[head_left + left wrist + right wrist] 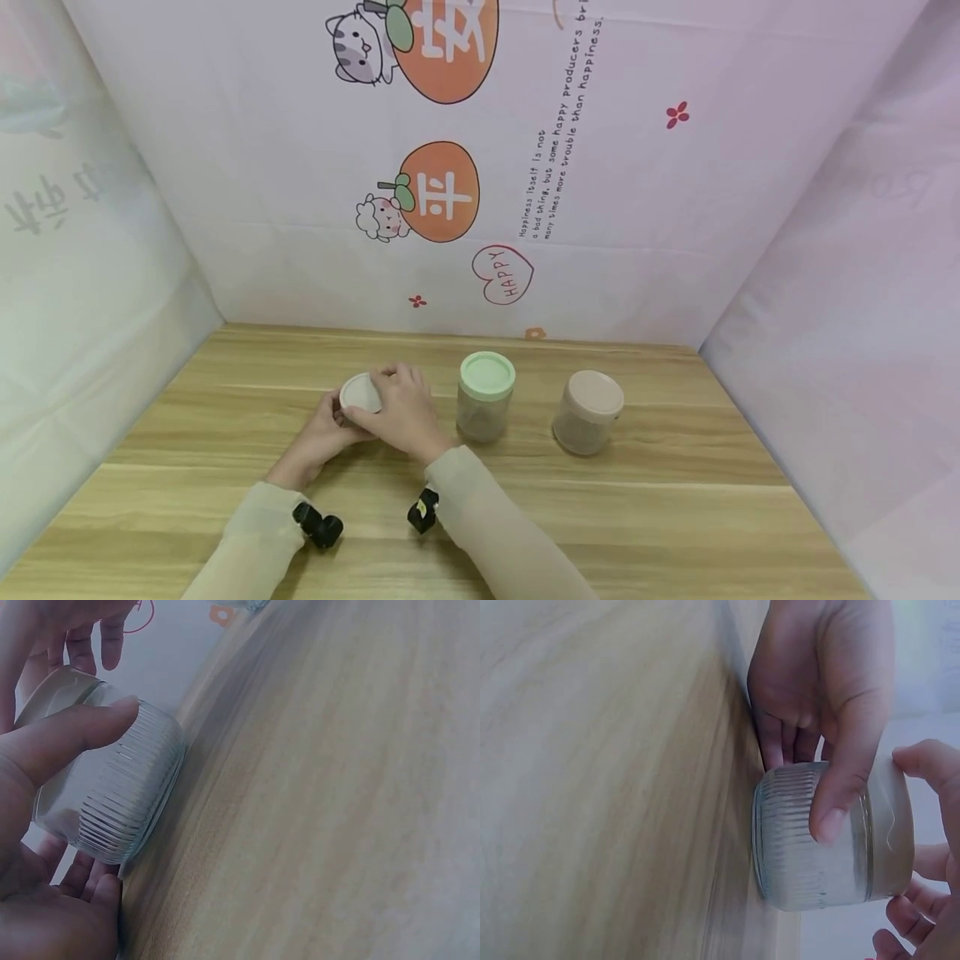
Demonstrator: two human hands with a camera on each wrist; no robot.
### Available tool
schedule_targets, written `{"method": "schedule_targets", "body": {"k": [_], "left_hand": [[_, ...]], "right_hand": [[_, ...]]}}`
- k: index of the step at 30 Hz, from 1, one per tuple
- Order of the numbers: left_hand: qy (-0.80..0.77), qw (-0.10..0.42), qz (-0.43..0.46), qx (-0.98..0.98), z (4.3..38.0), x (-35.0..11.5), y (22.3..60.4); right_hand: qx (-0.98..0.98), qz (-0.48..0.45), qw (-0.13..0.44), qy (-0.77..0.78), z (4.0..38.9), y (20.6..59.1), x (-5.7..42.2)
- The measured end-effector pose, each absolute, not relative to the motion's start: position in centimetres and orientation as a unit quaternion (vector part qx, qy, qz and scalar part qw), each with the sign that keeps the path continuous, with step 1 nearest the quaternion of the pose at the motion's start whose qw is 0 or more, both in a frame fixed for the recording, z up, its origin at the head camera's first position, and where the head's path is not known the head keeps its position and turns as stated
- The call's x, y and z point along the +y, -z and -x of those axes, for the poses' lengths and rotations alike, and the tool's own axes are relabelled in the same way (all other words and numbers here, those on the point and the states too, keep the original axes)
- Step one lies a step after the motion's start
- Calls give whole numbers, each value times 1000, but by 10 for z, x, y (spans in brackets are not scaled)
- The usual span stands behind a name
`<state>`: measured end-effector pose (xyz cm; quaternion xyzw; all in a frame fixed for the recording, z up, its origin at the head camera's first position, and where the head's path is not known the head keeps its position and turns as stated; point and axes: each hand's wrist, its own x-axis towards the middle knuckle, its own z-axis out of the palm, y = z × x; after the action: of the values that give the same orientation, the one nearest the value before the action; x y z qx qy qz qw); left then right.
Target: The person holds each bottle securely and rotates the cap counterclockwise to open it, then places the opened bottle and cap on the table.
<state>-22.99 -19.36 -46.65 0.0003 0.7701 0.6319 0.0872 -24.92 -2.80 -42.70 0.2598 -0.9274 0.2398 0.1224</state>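
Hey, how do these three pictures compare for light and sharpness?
Head view: bright, with the small wall lettering readable; left wrist view: dimmer and hazy, the tabletop grain soft and paling toward the right, the jar's ridges clearer; right wrist view: also dim, grain soft, upper right corner washed out.

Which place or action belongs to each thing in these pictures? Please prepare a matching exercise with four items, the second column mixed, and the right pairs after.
Things:
1. left hand
2. right hand
3. green-lidded jar
4. pinkish-lidded jar

Places and actions:
A. farthest right of the three jars
B. fingers around the whitish lid
C. middle one of the three jars
D. holds the glass body

Pairs: 1-D, 2-B, 3-C, 4-A
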Motion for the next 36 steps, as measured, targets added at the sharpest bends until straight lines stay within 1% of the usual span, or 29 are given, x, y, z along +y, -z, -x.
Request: {"method": "schedule_targets", "body": {"k": [12,19,23,26,32,36], "left_hand": [[-635,92,-13,767,227,-194,466],[-633,92,-13,768,228,-196,466],[-633,94,-12,768,228,-196,467],[-634,93,-13,768,229,-196,467],[-641,85,-3,763,230,-195,468],[-649,84,-2,756,231,-195,469]], "right_hand": [[-908,-300,56,-289,250,427,-22],[-883,-339,56,-319,251,428,-21],[-879,-337,50,-333,250,429,-20],[-881,-318,65,-345,250,430,-21],[-903,-248,139,-322,250,433,-28],[-917,-216,163,-294,250,433,-29]]}}
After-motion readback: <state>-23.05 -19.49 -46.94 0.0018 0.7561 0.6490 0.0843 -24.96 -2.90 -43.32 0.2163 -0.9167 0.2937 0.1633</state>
